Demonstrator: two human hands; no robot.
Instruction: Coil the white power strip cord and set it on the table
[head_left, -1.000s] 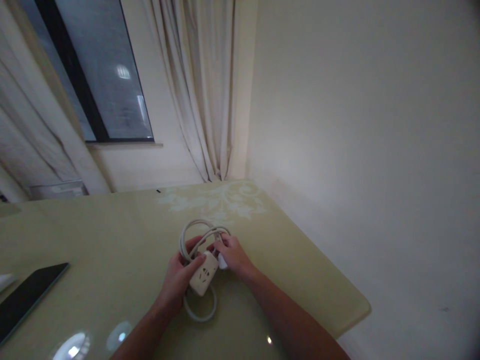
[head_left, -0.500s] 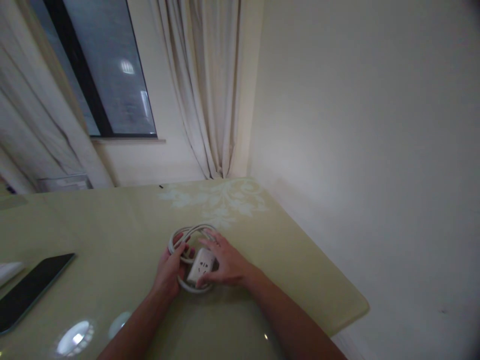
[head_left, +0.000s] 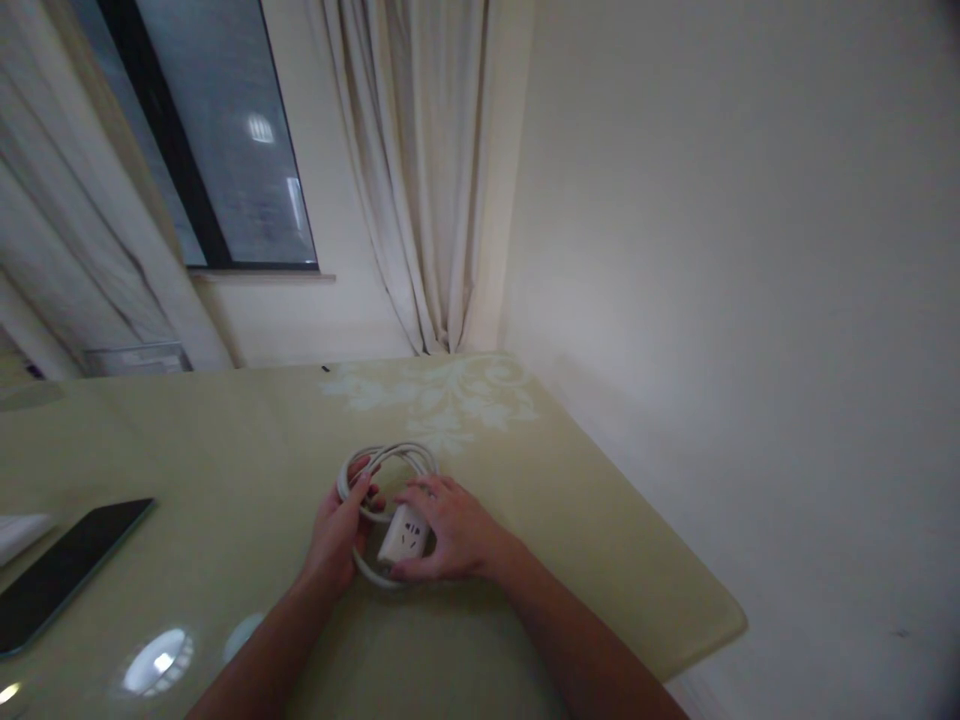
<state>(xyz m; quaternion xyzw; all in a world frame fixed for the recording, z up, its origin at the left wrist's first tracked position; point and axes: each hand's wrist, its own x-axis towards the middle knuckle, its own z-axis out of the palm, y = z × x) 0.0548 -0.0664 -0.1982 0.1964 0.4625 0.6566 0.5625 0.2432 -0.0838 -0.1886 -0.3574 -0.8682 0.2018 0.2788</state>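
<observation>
A white power strip [head_left: 405, 533] with socket holes on its upper face is held just above or on the table; I cannot tell which. My right hand [head_left: 454, 530] grips it, thumb at the near end and fingers over the far end. Its pale cable [head_left: 409, 448] is wound in several loops around and beyond the strip. On the left side of the coil, my left hand [head_left: 341, 530] is closed round the cable, thumb on top and fingers through the loops. The plug is not visible.
The pale green glossy table [head_left: 225, 450] has a rounded corner at the right, along a white wall [head_left: 712, 250]. A dark flat tablet-like device [head_left: 71, 570] lies at the left beside a white object [head_left: 22, 535]. Curtains [head_left: 420, 180] hang behind.
My right hand's fingers have moved from the cable loops down onto the far end of the power strip. My left hand keeps its hold on the coil. The view has shifted slightly.
</observation>
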